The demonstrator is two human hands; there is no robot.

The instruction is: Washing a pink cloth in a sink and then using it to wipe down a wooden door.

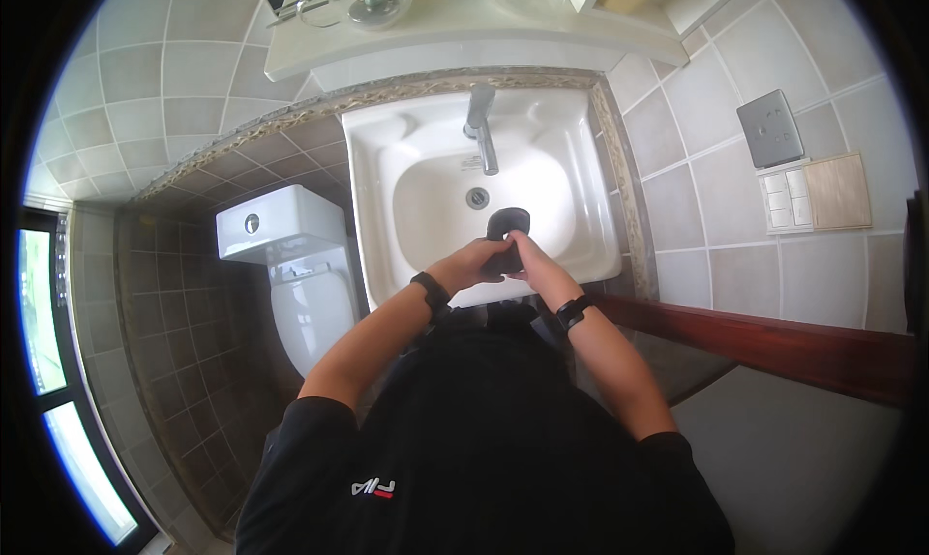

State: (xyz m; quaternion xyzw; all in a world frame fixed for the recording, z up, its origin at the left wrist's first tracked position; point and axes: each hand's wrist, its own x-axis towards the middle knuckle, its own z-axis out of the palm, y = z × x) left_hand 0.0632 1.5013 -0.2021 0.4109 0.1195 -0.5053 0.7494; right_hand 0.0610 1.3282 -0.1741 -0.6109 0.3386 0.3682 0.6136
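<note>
A dark object [508, 222] with a rounded end, its kind unclear, is held over the near part of the white ceramic washbasin [421, 225]. My left hand [477, 263] grips it from the left. From the right, my right hand [530, 261] also holds it, with fingers close to those of the left. Parts of the object are covered by the fingers. Beyond it lie the round metal drain [477, 198] and the chrome faucet [485, 130]; no water stream can be made out. Each wrist wears a black band.
A white toilet [312, 301] stands left of the basin. Above the basin runs a pale shelf [450, 43] with a glass vessel [377, 7] and other items. Switches [787, 199] and a grey wall plate [771, 129] are on the right wall. A reddish wooden edge [755, 341] extends at right.
</note>
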